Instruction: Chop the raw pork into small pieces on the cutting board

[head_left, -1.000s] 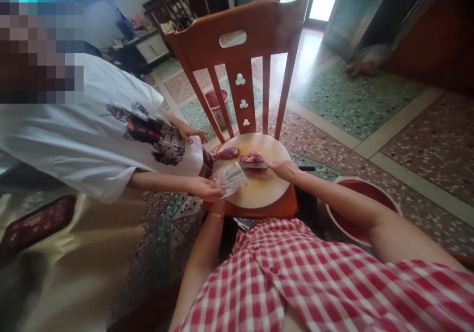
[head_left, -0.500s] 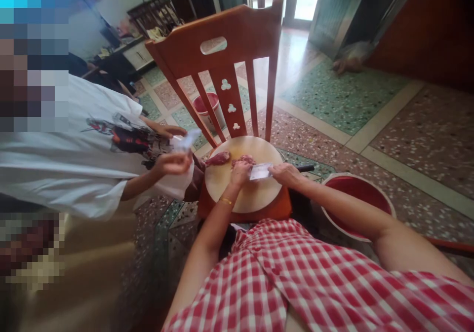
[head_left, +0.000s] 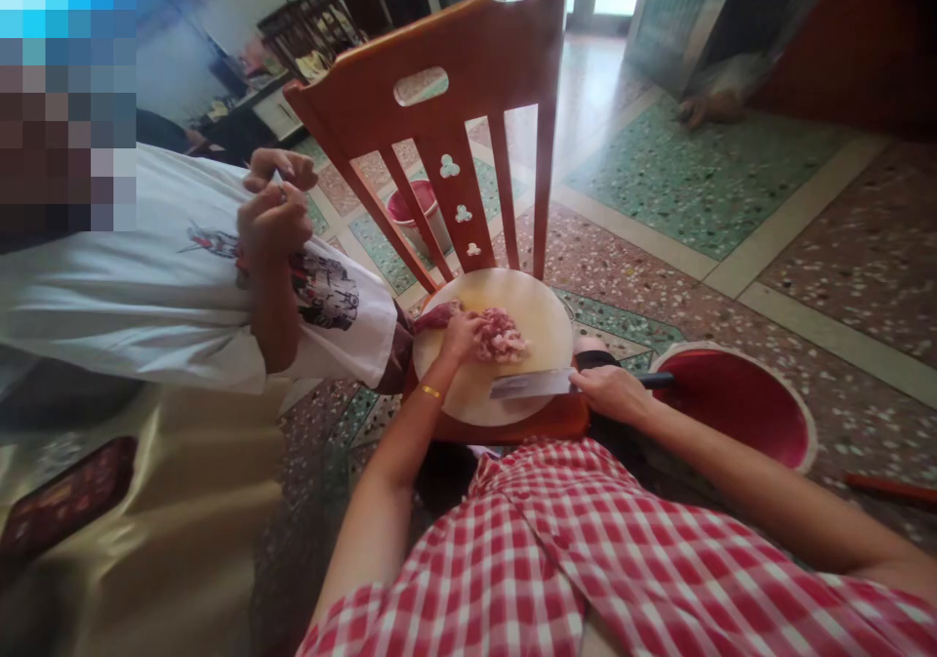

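Note:
My right hand (head_left: 616,392) is closed around the dark handle of a cleaver (head_left: 528,384). Its broad blade lies low and level over the near right part of a round chopping board (head_left: 468,405). Left of centre on the board, my left hand (head_left: 461,338) has its fingers curled at the meat. Touching these fingers on the right is a pile of chopped pink meat (head_left: 504,337). A larger dark red piece of meat (head_left: 439,314) sits just beyond the hand on the left; the fingertips are partly hidden against the meat.
The board rests on the seat of a wooden chair (head_left: 454,47). A red-lined bucket (head_left: 739,408) stands to the right, and another bucket (head_left: 419,210) behind the chair. At left, a person in a white shirt (head_left: 183,286) holds both hands together around a small object.
The cleaver has come towards me and right, away from the pile. My left hand has shifted left, uncovering the chopped meat. The other person's hands have risen and moved left.

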`<state>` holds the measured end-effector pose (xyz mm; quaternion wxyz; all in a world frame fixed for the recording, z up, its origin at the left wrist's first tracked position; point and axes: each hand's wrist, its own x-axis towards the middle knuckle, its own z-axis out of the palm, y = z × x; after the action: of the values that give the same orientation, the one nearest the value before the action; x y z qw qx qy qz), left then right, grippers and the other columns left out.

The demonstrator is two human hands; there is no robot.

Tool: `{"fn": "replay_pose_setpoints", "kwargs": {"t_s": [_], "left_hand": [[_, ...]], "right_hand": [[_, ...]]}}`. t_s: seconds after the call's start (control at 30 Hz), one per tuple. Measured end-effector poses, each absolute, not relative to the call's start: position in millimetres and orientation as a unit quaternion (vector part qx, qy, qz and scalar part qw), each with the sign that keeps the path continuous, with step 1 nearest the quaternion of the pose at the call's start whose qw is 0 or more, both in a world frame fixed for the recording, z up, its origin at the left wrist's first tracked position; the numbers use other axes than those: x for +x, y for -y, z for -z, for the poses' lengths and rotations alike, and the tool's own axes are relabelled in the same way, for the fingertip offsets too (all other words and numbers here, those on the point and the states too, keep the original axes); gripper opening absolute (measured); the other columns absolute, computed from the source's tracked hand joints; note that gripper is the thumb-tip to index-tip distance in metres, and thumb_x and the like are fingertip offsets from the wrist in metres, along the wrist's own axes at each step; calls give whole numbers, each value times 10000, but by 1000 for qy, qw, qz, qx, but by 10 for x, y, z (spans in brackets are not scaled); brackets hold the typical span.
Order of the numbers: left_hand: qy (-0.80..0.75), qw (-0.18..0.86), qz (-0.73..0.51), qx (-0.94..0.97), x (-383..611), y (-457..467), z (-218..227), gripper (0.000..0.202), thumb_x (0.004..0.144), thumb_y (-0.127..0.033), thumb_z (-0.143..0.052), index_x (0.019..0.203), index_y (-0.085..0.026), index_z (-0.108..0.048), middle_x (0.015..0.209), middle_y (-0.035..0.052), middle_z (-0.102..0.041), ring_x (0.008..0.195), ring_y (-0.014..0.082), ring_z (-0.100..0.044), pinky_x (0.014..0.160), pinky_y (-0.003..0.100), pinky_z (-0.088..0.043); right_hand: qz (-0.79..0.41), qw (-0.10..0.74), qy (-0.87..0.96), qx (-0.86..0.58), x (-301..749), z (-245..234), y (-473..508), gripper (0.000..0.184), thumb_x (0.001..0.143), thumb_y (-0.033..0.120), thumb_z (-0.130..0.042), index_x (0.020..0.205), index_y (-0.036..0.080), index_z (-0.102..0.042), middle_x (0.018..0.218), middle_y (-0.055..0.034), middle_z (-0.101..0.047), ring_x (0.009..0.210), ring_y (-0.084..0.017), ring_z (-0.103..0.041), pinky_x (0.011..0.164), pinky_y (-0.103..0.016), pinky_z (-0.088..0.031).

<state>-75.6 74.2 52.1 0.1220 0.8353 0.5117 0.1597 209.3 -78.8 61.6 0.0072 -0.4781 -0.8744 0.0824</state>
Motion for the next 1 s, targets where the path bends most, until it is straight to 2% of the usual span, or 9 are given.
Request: {"fn": "replay_pose_setpoints", "kwargs": {"t_s": [0.13, 0.33, 0.43, 0.57, 0.8, 0.93, 1.0], "left_hand": [[-578, 98, -192, 787, -1036, -925, -514, 215, 814, -127, -444, 859, -189, -645, 929, 55, -643, 906, 162, -565, 869, 301, -440], [-598, 70, -130, 788, -1224, -1034, -314, 296, 768, -166, -539, 1062, -189, -564, 1112, 83, -603, 1024, 190, -534, 933, 328, -392], [-633, 90, -138, 757, -1202, -1101, -267, 178, 801, -176, -490, 952, -171, -584, 1022, 100, -628, 980, 200, -550, 910, 337, -390], [-704, 213, -282, 617, -1175, -1196, -337, 87, 782, -201, -517, 729, -160, -572, 805, 79, -645, 861, 195, -574, 809, 302, -417], [-697, 333, -426, 472, -1481, -810, -558, 140, 735, -254, -515, 800, -144, -573, 617, -6, -591, 536, 103, -519, 546, 219, -433], [-604, 447, -534, 387, -1750, -419, -754, 237, 658, -271, -574, 866, -158, -589, 617, -41, -573, 479, 74, -480, 482, 192, -404], [-594, 431, -551, 397, -1804, -254, -825, 252, 666, -262, -568, 897, -165, -595, 653, -35, -585, 506, 77, -498, 495, 194, -414]], "right_hand": [[-121, -2, 855, -504, 2100, -623, 788, 164, 822, 175, -417, 880, 183, -570, 730, -53, -644, 631, -156, -577, 531, -263, -253], [-162, -5, 836, -524, 1979, -601, 868, 165, 800, 157, -433, 907, 173, -558, 784, -57, -658, 699, -169, -618, 547, -254, -306], [-174, -3, 827, -535, 1914, -617, 915, 170, 798, 141, -435, 914, 169, -557, 792, -52, -661, 715, -174, -628, 556, -255, -326], [-173, -4, 819, -547, 1875, -669, 941, 184, 834, 153, -408, 922, 173, -569, 793, -61, -671, 701, -172, -632, 549, -253, -335], [-241, -42, 809, -535, 1430, -814, 796, 261, 908, 259, -346, 976, 186, -587, 857, -93, -688, 787, -195, -642, 627, -249, -389], [-289, -61, 800, -523, 1010, -831, 517, 314, 906, 243, -330, 1018, 137, -603, 947, -137, -673, 864, -217, -634, 724, -272, -418], [-275, -55, 799, -532, 933, -829, 392, 337, 902, 248, -341, 1094, 111, -582, 1027, -163, -649, 920, -230, -621, 778, -285, -418]]}}
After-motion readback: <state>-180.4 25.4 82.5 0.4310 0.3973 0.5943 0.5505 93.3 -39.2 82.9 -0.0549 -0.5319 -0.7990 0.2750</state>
